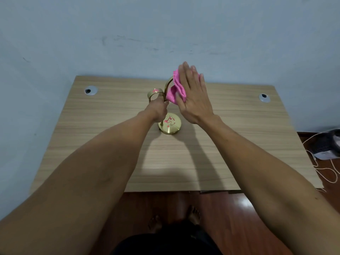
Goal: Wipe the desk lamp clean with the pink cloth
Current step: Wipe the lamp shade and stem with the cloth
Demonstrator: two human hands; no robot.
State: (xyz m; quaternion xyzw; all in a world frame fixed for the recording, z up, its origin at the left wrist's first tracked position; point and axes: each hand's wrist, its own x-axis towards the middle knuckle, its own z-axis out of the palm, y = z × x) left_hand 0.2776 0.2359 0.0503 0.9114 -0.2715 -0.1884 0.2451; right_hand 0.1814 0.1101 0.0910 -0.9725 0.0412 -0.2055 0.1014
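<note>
A small brass desk lamp [170,126] stands in the middle of the wooden desk [103,126]. Its round base carries pink smears, and its curved neck arches up to a ring-shaped head at the left. My left hand [158,109] is closed around the lamp's stem just below the head. My right hand [193,94] holds the pink cloth [175,91] with flat, extended fingers, pressing it against the right side of the arched neck. The cloth hides part of the neck.
Two round cable grommets [90,90] [264,97] sit near the desk's back corners. A pale blue wall rises right behind the desk. At the right, on the reddish wooden floor, lie a dark bundle [329,144] and white cables [323,168]. My bare feet show below the desk's front edge.
</note>
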